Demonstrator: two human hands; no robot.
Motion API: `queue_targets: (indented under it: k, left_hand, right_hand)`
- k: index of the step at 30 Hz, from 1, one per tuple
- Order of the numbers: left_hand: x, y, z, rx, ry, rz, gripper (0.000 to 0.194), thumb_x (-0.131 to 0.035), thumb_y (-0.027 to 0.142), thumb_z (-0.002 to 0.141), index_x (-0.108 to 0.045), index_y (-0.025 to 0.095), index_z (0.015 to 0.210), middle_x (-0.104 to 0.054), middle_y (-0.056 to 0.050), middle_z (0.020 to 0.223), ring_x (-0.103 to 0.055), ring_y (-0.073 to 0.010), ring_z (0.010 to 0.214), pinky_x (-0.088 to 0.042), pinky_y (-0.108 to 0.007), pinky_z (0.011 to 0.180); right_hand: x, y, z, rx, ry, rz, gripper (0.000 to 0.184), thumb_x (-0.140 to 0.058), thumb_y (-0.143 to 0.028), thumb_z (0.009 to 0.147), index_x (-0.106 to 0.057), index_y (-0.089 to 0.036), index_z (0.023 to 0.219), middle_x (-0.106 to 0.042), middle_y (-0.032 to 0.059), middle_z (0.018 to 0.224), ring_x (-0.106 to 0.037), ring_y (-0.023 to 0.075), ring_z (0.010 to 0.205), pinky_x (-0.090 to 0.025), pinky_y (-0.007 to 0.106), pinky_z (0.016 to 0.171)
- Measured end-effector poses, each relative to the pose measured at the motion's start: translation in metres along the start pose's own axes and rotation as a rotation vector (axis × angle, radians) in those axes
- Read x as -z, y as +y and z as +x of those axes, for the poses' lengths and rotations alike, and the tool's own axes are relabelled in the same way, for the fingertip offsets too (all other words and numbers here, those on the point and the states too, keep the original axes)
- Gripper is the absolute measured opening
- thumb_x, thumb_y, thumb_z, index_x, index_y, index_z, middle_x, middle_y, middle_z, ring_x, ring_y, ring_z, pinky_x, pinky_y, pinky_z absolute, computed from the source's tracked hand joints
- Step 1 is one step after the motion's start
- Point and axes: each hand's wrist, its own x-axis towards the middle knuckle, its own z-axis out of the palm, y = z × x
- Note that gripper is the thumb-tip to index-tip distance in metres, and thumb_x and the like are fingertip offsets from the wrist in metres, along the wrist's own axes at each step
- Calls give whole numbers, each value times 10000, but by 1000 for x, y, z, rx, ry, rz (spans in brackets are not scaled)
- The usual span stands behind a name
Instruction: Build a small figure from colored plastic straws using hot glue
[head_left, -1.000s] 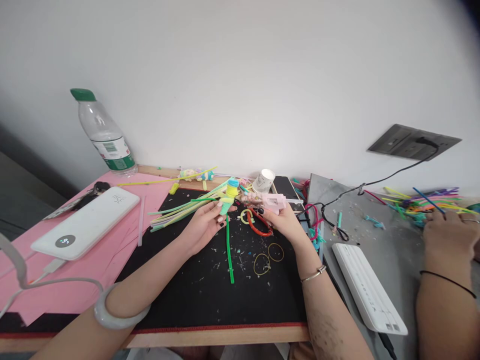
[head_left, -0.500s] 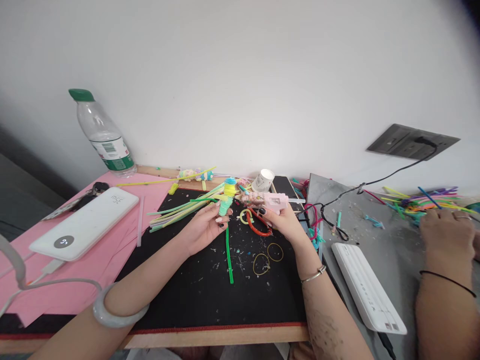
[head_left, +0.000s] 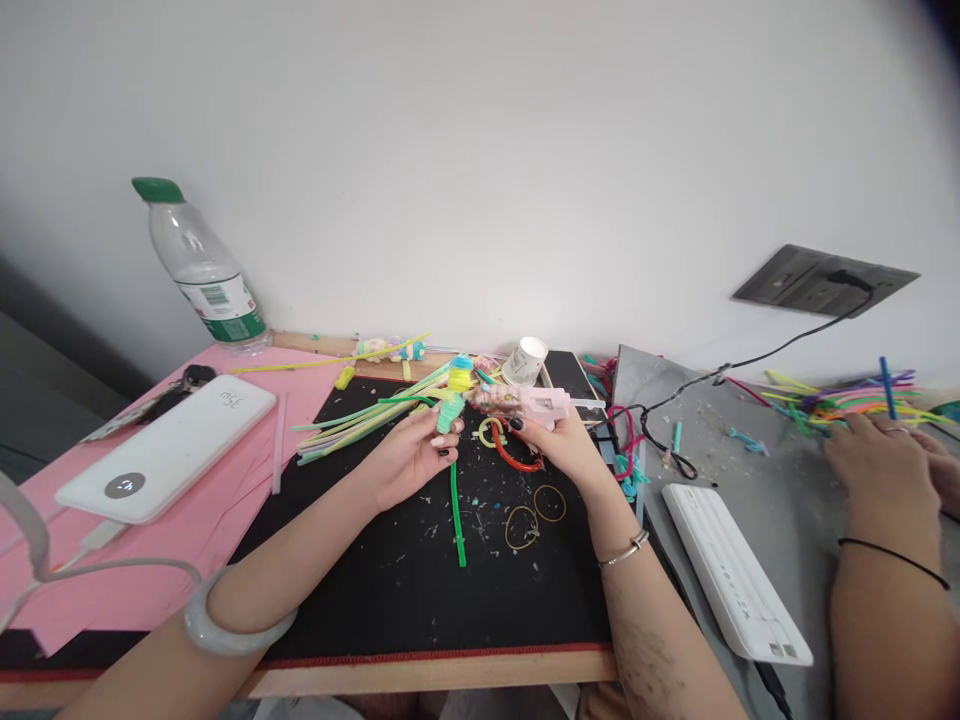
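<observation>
My left hand (head_left: 420, 452) pinches a small pipe-cleaner figure (head_left: 452, 408), teal below with yellow and blue above. My right hand (head_left: 559, 440) is closed round a pink hot glue gun (head_left: 541, 402); a clear glue stick pokes out of its back end. The gun's nozzle points left, close beside the figure, but I cannot tell whether they touch. A green pipe cleaner (head_left: 457, 515) lies below my left hand on the black mat (head_left: 360, 590). Red-handled scissors (head_left: 514, 452) lie under the gun, partly hidden by my right hand.
Pastel pipe cleaners (head_left: 337, 428) lie left of the figure. A paper cup (head_left: 525, 360) stands behind the gun. A bottle (head_left: 214, 280) and a white power bank (head_left: 169, 445) are at left. At right, a co-worker's hands (head_left: 881, 460) are by colourful pipe cleaners, near another power bank (head_left: 735, 570).
The glue gun and my right hand have shifted slightly left towards the figure. My left hand has barely moved. At right, the co-worker's hand has moved left, and a blue pipe cleaner now stands more upright.
</observation>
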Motion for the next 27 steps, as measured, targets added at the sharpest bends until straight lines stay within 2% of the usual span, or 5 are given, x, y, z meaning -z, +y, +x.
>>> queue_targets:
  k: [8,18,20,23,27]
  left_hand:
    - [2,1,0,22,-23,-34,79,-571,154,873,-573,149,794,-512,-6,788,-419,-34,540,-464,-198,603]
    - [-1,3,-2,43,-50,-32,111,-606,194,858,-568,149,764,-486,12,746,-395,-31,517,-447,-196,591]
    - [0,2,-2,44,-62,-5,117,-626,214,848,-573,153,764,-500,10,739,-392,-34,516,-446,-201,594]
    - [2,-1,-1,-40,-37,102,123,-669,249,818,-587,166,778,-548,-2,754,-416,-49,545,-444,-213,615]
    - [1,-3,1,-313,109,362,181,-744,286,739,-635,185,843,-580,4,766,-482,-86,625,-428,-220,639]
  right_hand:
    - [3,5,0,-32,31,-89,420,-657,-389,776,-641,-159,1128,-699,77,897,-637,243,873,-519,343,740]
    - [3,4,0,-10,49,-100,410,-661,-417,762,-643,-172,1090,-690,75,899,-625,228,832,-505,322,710]
    - [3,4,0,-18,51,-99,410,-657,-426,762,-642,-165,1079,-684,65,848,-619,214,787,-498,310,687]
    - [6,5,0,-46,49,-86,424,-655,-443,757,-637,-148,1061,-636,33,689,-584,184,674,-472,281,612]
    - [12,8,1,-89,63,-52,388,-647,-454,756,-634,-153,1000,-508,-33,532,-436,115,492,-373,235,477]
